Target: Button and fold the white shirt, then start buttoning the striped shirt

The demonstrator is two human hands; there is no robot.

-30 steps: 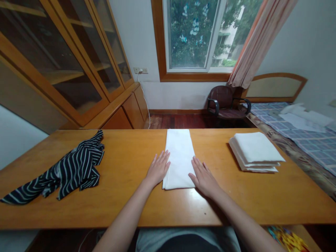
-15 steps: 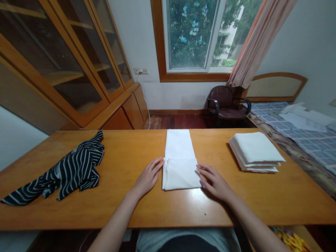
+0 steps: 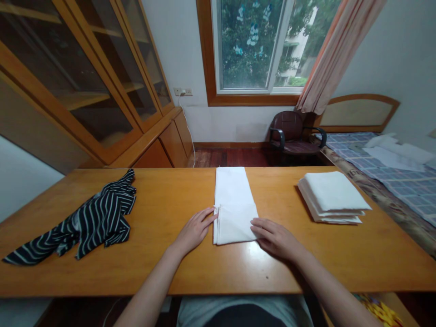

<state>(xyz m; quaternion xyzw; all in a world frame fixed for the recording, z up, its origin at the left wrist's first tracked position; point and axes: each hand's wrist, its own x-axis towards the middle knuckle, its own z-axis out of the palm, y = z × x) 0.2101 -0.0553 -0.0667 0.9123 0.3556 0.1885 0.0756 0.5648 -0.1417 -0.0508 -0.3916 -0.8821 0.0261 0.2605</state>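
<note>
The white cloth (image 3: 235, 188) lies flat on the table (image 3: 163, 195), right in front of the person and between the 2 hands. It is a long strip. Its long way runs straight out from the person, up to the far edge of the table, and the hands are at the near part. That near part has a folded layer on top, and the edge of this layer goes across the strip.

The left hand (image 3: 192, 231) comes in from the left side, with its fingertips on the left edge, close to the end of that layer. The right hand (image 3: 277, 238) comes in from the right side, with its fingers a little way over the right edge. Each hand touches the cloth, so neither is nearer. The fingers are long and close together, palms down. The thumbs are hard to see, so I cannot tell if the hands pinch the cloth.

I count 2 hands, 1 long white cloth, 1 pile of folded white cloths (image 3: 335, 193) well off to the right, and 1 striped cloth (image 3: 98, 213), all crumpled, far to the left. Past the table there is 1 chair (image 3: 289, 127) and 1 bed (image 3: 391, 172).
</note>
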